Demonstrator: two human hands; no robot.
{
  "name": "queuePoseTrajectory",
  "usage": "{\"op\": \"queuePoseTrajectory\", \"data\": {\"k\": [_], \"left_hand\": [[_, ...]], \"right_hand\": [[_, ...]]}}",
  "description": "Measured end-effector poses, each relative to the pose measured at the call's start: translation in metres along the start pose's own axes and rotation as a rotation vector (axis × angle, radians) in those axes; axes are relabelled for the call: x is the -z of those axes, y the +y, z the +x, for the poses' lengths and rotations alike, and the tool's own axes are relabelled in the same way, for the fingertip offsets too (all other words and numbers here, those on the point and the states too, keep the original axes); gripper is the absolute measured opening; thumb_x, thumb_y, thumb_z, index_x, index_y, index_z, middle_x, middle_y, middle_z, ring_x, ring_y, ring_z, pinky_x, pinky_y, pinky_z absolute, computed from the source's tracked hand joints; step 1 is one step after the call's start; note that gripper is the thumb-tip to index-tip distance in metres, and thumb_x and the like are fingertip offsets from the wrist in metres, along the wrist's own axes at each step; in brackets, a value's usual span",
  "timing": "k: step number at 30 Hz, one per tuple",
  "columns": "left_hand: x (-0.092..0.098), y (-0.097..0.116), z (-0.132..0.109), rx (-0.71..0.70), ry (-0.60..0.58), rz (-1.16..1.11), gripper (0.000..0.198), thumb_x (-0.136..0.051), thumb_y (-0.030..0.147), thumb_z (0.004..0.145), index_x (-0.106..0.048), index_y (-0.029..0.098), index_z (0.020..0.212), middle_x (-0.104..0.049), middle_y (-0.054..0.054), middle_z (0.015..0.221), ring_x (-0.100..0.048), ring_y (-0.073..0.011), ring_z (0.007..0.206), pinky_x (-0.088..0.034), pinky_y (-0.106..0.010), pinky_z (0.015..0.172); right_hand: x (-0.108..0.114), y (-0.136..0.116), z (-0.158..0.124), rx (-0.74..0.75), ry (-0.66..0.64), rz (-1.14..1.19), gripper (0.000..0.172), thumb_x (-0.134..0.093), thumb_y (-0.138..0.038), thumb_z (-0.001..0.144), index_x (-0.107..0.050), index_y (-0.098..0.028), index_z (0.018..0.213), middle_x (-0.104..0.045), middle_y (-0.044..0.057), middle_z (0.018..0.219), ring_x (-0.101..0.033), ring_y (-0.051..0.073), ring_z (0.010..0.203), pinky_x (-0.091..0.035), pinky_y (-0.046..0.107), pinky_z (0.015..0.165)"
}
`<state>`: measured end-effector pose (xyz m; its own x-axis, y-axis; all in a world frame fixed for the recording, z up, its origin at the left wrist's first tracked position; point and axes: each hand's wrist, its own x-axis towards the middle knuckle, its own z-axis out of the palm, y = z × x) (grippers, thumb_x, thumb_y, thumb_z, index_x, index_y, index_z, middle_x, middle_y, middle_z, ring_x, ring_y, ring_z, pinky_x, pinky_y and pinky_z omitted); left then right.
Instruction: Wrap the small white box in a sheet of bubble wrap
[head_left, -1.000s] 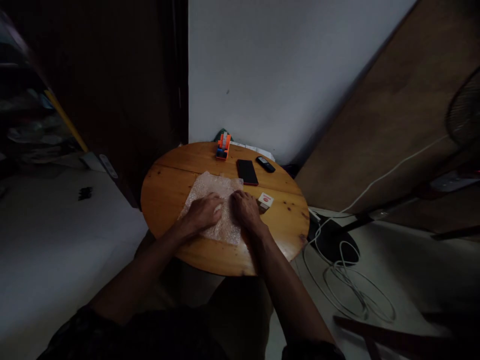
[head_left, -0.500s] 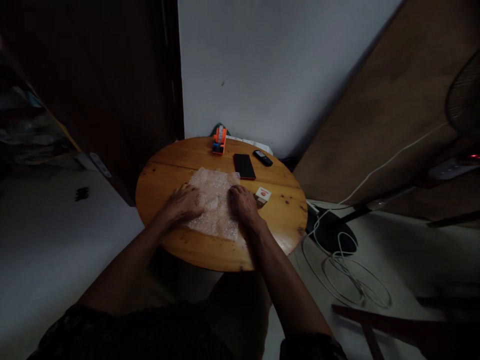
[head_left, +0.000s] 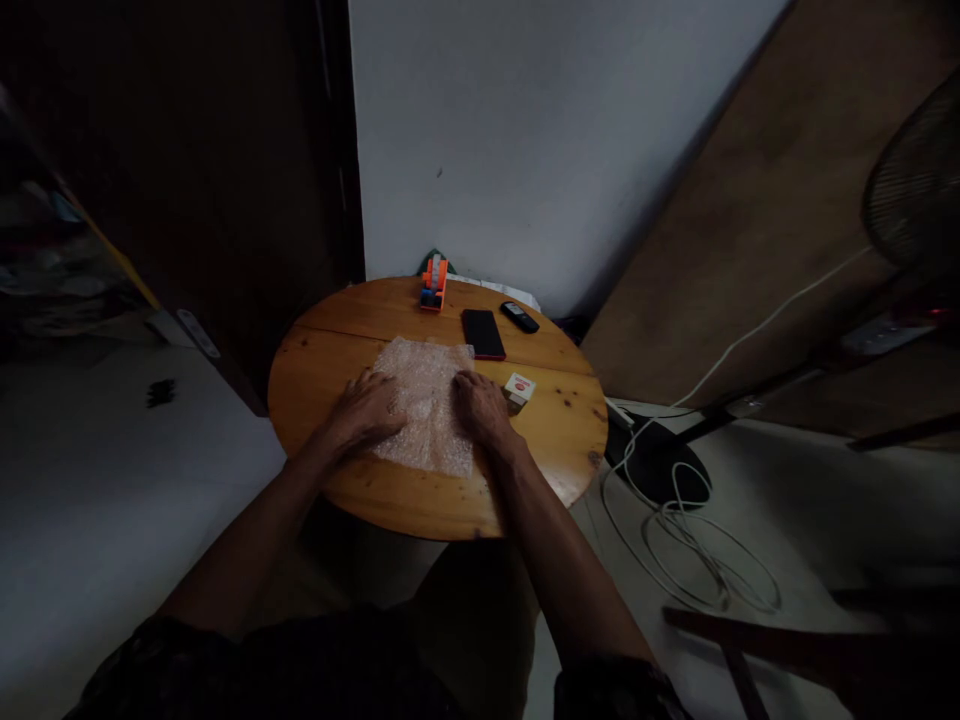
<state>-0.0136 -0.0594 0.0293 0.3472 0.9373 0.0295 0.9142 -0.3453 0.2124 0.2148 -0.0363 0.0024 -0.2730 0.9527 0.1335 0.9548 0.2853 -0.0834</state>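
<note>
A sheet of clear bubble wrap (head_left: 426, 400) lies spread on the round wooden table (head_left: 559, 440). On its left edge rests my left hand (head_left: 367, 408), open, with its fingers apart and the thumb over the wrap. My right hand (head_left: 484, 408) lies palm down on the opposite edge, its fingers slightly bent and holding nothing visible. Just right of that hand stands a small white and brown box (head_left: 519, 392). Behind the wrap is a flat black rectangular item with a red edge (head_left: 484, 334).
An orange tape dispenser (head_left: 433, 283) stands at the table's back, near the wall. A black mobile phone (head_left: 520, 317) lies at the back right. On the floor to the right are a coiled white cable (head_left: 697, 540) and a fan's black base (head_left: 660, 465).
The camera view has shifted slightly. Both hands stay on the bubble wrap, and the things on the table keep their places.
</note>
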Motion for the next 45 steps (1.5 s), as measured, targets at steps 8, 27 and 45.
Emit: {"op": "queuePoseTrajectory", "data": {"k": [8, 27, 45], "left_hand": [[-0.008, 0.011, -0.002, -0.036, 0.051, -0.021, 0.046, -0.055, 0.039, 0.084, -0.059, 0.02, 0.126, -0.058, -0.011, 0.14, -0.046, -0.0325, 0.132, -0.037, -0.046, 0.112], [-0.008, 0.059, 0.03, -0.307, -0.154, -0.043, 0.054, -0.058, 0.044, 0.078, -0.059, 0.024, 0.128, -0.054, -0.011, 0.14, -0.046, -0.035, 0.128, -0.034, -0.058, 0.11], [-0.028, 0.055, 0.038, -0.293, -0.078, -0.053, 0.051, -0.064, 0.04, 0.08, -0.062, 0.02, 0.127, -0.056, -0.014, 0.14, -0.044, -0.039, 0.132, -0.031, -0.055, 0.112]], "right_hand": [[-0.001, 0.001, -0.001, 0.0, 0.011, 0.002, 0.042, -0.034, -0.016, 0.1, -0.056, -0.014, 0.136, -0.054, 0.014, 0.147, -0.053, 0.028, 0.128, -0.039, 0.038, 0.102], [0.04, 0.013, -0.012, 0.037, 0.128, 0.146, 0.038, -0.049, -0.019, 0.094, -0.063, -0.015, 0.13, -0.059, 0.015, 0.141, -0.054, 0.028, 0.128, -0.04, 0.039, 0.107], [0.05, -0.011, -0.021, -0.067, 0.03, 1.384, 0.03, -0.075, -0.044, 0.07, -0.071, -0.02, 0.087, -0.072, 0.002, 0.087, -0.064, 0.02, 0.084, -0.049, 0.031, 0.08]]}}
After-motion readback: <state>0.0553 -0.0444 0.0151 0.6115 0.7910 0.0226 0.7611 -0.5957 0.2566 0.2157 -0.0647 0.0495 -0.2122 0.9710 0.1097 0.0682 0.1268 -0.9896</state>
